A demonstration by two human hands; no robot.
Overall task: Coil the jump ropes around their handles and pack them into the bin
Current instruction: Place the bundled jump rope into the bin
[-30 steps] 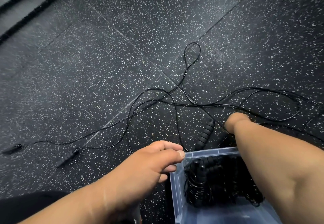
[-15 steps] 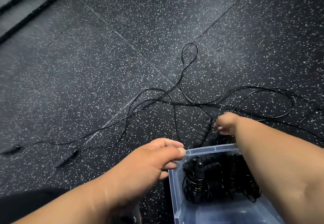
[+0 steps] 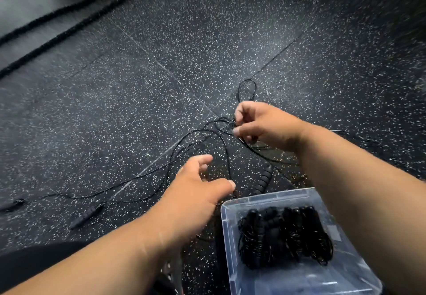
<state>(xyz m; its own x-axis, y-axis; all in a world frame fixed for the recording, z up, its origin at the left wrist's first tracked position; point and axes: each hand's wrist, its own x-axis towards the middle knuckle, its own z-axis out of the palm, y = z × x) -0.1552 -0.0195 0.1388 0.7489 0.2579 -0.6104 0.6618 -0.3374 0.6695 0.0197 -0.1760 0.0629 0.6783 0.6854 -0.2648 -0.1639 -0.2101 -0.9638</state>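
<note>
above the speckled floor (image 3: 138,87), right hand (image 3: 265,124) pinches the loose rope (image 3: 227,156); left hand (image 3: 198,186) hovers, fingers spread

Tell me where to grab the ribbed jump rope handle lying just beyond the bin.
Grip the ribbed handle around its middle, coming from above with the free left hand. It lies flat on the floor, ribs giving purchase, near end close to the bin.
</note>
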